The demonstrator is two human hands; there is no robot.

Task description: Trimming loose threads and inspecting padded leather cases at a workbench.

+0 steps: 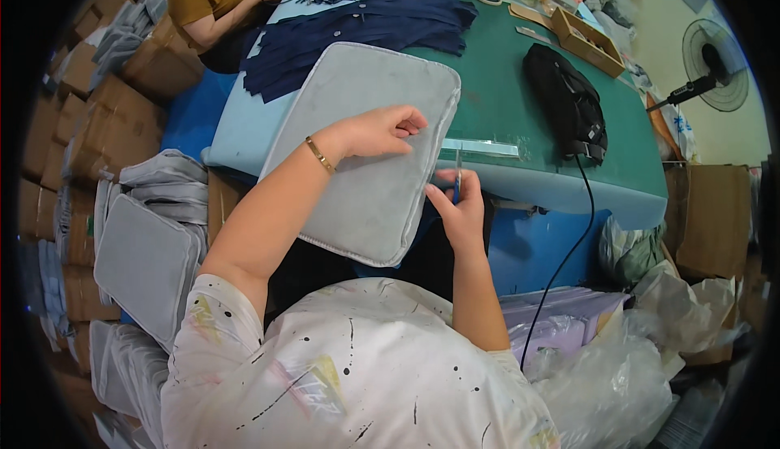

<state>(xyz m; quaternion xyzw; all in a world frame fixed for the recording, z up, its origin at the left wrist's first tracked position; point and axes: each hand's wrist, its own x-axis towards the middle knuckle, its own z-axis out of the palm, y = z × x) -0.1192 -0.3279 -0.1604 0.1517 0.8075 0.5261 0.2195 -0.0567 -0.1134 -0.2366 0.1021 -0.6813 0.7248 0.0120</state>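
Note:
A light grey padded square with piped edges point(349, 205) leans across the near edge of the table in front of me. My left hand point(382, 134) is over its upper face, fingers curled; whether anything is pinched in them is too small to tell. By the square's right edge, my right hand point(458, 211) grips small blue-handled scissors point(457, 185), blades pointing up.
Navy fabric strips point(366, 26), a black bag point(561, 95) and a wooden box point(585, 39) lie on the green-topped table point(479, 59). Another person point(195, 2) works at upper left. Cardboard boxes point(114, 124) and grey pads point(146, 262) are stacked left; a fan point(715, 63) stands right.

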